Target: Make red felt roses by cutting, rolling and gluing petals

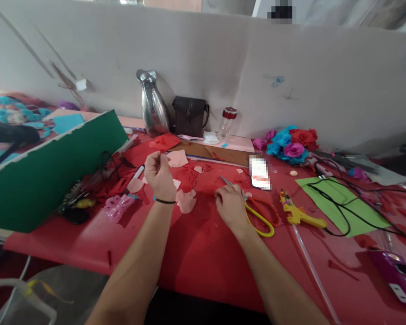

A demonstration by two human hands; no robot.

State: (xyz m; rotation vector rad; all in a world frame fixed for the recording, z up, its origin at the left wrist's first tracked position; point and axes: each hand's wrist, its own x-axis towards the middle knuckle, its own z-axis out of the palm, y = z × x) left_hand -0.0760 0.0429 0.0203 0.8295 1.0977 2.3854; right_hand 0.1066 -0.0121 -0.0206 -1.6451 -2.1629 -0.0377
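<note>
My left hand (159, 176) is raised over the paper scraps, its fingers pinched together. Whatever they hold, if anything, is too small to make out. Below it lie a pink paper petal (186, 201) and a pink paper square (177, 158). My right hand (232, 205) rests low over the red tabletop with curled fingers, and its fingertips are partly hidden. It covers part of a pair of scissors (262, 224) with yellow and orange handles; a blade shows beyond the knuckles. Whether the hand touches the scissors I cannot tell.
A green-sided box (64, 167) stands left, near pink looped ribbon (117, 208). At the back are a metal jug (153, 106), a dark bag (190, 116), a jar (226, 122) and paper flowers (294, 144). A phone (259, 174) and yellow glue gun (301, 215) lie right, with trailing cables.
</note>
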